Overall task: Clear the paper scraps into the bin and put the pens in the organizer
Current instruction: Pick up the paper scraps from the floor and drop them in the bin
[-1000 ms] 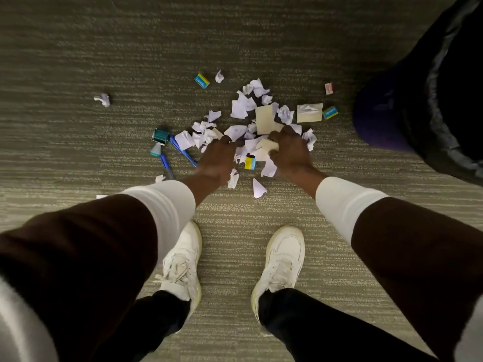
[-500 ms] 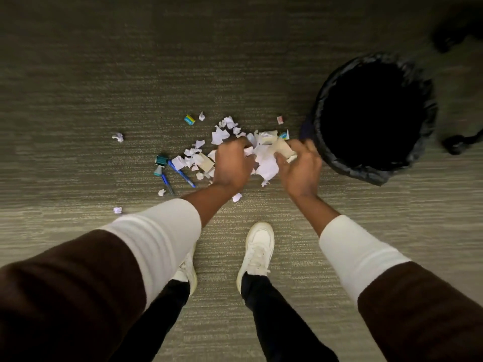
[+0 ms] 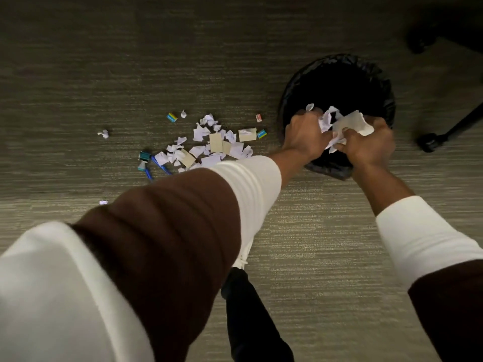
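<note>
Head view | both arms outstretched, left hand (image 3: 304,137), right hand (image 3: 367,146) over bin (image 3: 326,169) | fingers (image 3: 345,147) curled, seemingly clutching paper scraps (image 3: 352,124)

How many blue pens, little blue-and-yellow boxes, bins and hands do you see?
Blue pens: 2
Small blue-and-yellow boxes: 2
Round bin with black liner: 1
Hands, both gripping white paper scraps: 2
Total: 7

Grey striped carpet floor (image 3: 104,61) with a heap of torn paper scraps (image 3: 209,145) in the middle, blue pens (image 3: 159,165) at its left edge, one stray crumpled bit (image 3: 103,133) further left, and the black-lined bin (image 3: 329,171) standing just right of the heap.
</note>
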A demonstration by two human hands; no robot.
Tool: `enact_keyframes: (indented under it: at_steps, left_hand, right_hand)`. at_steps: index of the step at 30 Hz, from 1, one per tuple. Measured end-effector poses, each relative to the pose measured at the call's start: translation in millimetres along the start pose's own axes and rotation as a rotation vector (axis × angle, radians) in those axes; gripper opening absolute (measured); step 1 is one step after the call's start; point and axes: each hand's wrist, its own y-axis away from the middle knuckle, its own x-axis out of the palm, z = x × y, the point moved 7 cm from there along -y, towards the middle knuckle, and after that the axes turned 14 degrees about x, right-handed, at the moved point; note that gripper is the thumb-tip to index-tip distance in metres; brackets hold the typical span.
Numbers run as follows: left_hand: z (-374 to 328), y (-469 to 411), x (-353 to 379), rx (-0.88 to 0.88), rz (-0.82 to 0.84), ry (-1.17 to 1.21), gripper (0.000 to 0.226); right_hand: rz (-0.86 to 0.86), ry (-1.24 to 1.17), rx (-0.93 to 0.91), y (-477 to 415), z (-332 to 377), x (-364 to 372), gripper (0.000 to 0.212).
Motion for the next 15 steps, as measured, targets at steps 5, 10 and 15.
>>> enact_keyframes:
  at_steps: [5, 10, 15]
  left_hand:
    - [-1.1, 6.7, 5.4, 0.027, 0.018, -0.017, 0.043]
    - [24.9, 23.2, -18.3, -0.051, -0.025, -0.021, 0.033]
    - [76.1, 48.0, -46.6, -0.156, -0.011, -0.066, 0.010]
  right_hand:
    - [-0.017, 0.033, 0.001, -13.2, -9.6, -1.5, 0.043]
    - [0.011, 0.115, -0.050, -3.5, -8.7, 9.1, 0.058]
    - [-0.017, 0.262, -0.229, 28.0, 3.6, 25.5, 0.035]
